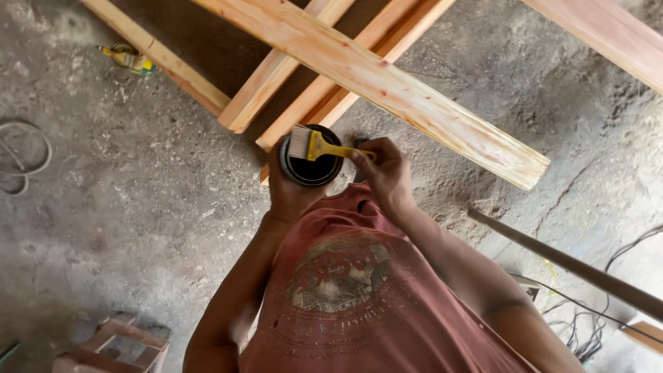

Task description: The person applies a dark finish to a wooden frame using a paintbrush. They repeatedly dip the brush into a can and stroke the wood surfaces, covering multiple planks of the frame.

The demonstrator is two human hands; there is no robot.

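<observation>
Starting way over on the left, there's a loop of grey wire (24, 155) lying on the dusty concrete floor (138, 207), and up near the top a small yellow-green tool (128, 59) sitting next to a long wooden plank (159, 59). Down in the bottom corner some reddish bricks (114, 345) are poking into view.

Moving toward the middle, the left hand (286, 193) is wrapping around a round dark can (311, 157) from below, holding it up at chest height over the rust-red t-shirt (359, 297). A yellow-handled paintbrush (319, 146) is lying across the can's open mouth, bristles pointing left and sitting over the dark liquid inside. The right hand (387, 173) is pinching the brush handle at its far end, fingers closed tight on it.

Just behind the can, a bunch of pale planks are crossing each other, with one big plank (387, 86) running diagonally down to the right. Further right, a dark pole (573, 269) is slanting across the floor, with black cables (608, 304) trailing beside it.
</observation>
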